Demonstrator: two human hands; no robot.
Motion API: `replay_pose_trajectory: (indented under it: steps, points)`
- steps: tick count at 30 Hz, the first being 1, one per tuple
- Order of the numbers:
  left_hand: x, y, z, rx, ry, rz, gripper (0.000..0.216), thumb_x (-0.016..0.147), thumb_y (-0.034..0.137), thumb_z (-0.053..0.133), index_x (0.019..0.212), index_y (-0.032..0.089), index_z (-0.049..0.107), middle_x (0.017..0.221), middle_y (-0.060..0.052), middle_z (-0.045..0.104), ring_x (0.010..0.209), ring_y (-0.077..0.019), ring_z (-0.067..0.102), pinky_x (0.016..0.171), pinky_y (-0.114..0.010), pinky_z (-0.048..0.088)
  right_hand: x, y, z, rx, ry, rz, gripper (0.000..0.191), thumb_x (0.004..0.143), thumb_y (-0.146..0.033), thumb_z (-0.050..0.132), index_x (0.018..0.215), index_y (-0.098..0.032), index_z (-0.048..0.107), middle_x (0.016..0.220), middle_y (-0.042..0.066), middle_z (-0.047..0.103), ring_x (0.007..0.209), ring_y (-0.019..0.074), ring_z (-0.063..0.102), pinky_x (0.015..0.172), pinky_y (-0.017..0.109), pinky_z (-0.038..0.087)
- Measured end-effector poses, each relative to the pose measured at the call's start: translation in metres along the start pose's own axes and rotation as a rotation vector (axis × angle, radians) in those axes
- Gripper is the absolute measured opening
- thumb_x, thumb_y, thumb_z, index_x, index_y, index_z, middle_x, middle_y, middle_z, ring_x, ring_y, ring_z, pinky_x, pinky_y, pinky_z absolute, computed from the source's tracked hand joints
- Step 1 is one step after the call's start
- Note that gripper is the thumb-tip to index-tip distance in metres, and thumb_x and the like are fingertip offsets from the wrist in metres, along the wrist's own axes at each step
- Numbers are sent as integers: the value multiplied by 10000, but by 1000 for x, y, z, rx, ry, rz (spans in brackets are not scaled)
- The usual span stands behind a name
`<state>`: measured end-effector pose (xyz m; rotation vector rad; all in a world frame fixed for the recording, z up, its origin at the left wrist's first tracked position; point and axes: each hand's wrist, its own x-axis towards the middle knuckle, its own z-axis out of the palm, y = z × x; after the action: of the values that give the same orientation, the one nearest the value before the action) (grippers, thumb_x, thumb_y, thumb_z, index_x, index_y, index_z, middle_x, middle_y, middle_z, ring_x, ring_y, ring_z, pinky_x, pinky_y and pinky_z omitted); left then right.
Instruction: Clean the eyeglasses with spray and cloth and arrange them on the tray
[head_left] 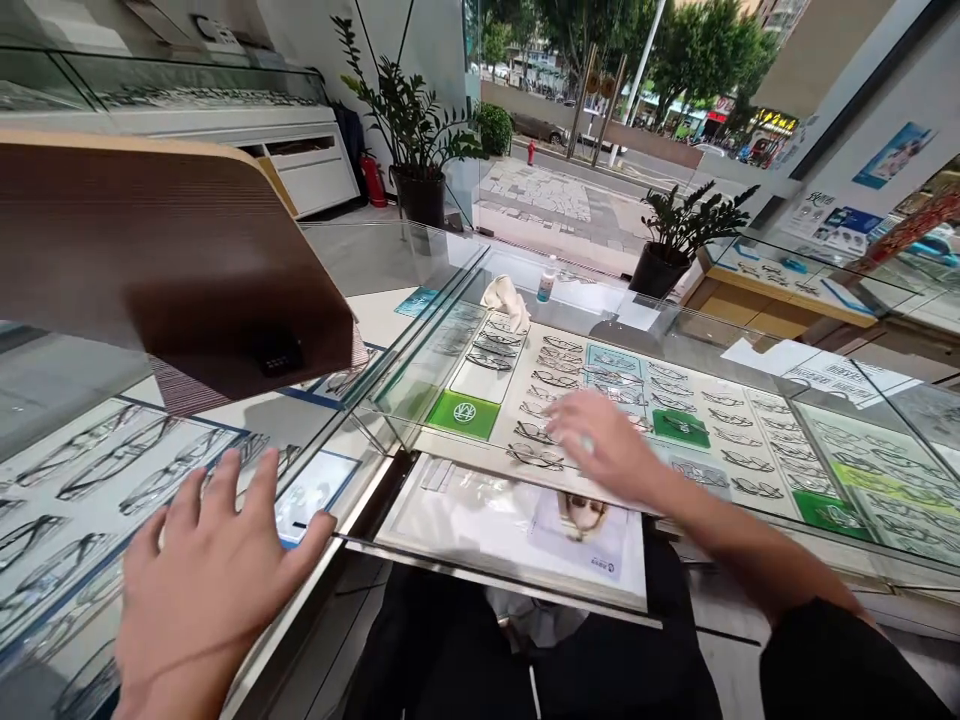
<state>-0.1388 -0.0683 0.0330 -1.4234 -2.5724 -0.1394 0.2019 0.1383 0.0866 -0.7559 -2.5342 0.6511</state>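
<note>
My left hand (202,575) lies flat, fingers spread, on the glass top of the left display case (90,470), above rows of eyeglass frames. My right hand (604,440) reaches into the open display tray (720,440) in front of me, over rows of eyeglass frames (536,435); it is blurred by motion and its fingers look stretched out. Whether it touches a frame I cannot tell. A pulled-out drawer (517,535) with plastic sleeves and a printed sheet sits below that hand.
A brown ribbed panel (165,250) overhangs the left case. A white cloth (506,298) and a small bottle (547,280) lie at the tray's far edge. Two potted plants (679,240) stand by the window. Another glass counter (795,280) is at right.
</note>
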Motion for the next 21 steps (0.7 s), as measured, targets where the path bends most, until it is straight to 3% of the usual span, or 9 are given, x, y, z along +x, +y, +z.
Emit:
replay_pose_trajectory:
  steps: [2, 4, 6, 9, 15, 18, 21]
  points:
    - [-1, 0, 1, 3, 7, 7, 961, 941, 647, 195, 1626, 28, 463, 1684, -291, 443, 1599, -458, 348, 1254, -622, 332, 6, 37, -39, -361, -27, 124, 367, 1094, -268, 472, 1108, -179, 828, 1428, 126, 754, 1390, 361, 594, 1197, 602, 427]
    - [-2, 0, 1, 4, 21, 18, 948, 950, 639, 210, 1628, 26, 463, 1693, -290, 433, 1596, -464, 349, 1251, -621, 330, 11, 70, -62, -561, -152, 255, 414, 1094, -237, 436, 1094, -174, 845, 1506, 107, 715, 1457, 368, 546, 1223, 571, 407]
    - [-2, -2, 3, 10, 29, 23, 952, 950, 640, 220, 1629, 19, 464, 1700, -292, 425, 1588, -475, 356, 1245, -626, 332, 14, 91, -69, -594, -187, 305, 421, 1085, -212, 439, 1062, -174, 857, 1514, 96, 714, 1441, 368, 567, 1218, 546, 409]
    - [0, -7, 9, 27, 19, 29, 965, 942, 637, 225, 1631, 7, 469, 1704, -288, 426, 1588, -478, 356, 1238, -623, 336, 15, 101, -66, -594, -181, 328, 431, 1093, -207, 429, 1077, -190, 860, 1479, 83, 740, 1417, 347, 597, 1222, 525, 396]
    - [3, -14, 18, 61, -18, 26, 953, 946, 624, 266, 1677, 32, 419, 1754, -255, 372, 1622, -453, 322, 1266, -601, 309, 12, 75, -76, -595, -95, 327, 459, 1110, -212, 379, 1255, -174, 812, 1453, 114, 748, 1423, 340, 590, 1277, 562, 321]
    - [1, -14, 16, 54, -32, 19, 943, 952, 615, 296, 1688, 36, 399, 1768, -256, 347, 1636, -454, 304, 1281, -603, 292, -4, 39, -85, -526, -69, 233, 478, 1133, -282, 350, 1358, -186, 760, 1524, 109, 695, 1467, 318, 554, 1290, 543, 331]
    - [-3, -12, 13, 29, -40, 25, 917, 965, 595, 326, 1688, 34, 390, 1770, -263, 335, 1650, -451, 279, 1294, -610, 275, -28, -13, -80, -272, -107, 87, 515, 1149, -425, 354, 1474, -188, 676, 1576, 123, 641, 1498, 316, 535, 1281, 557, 375]
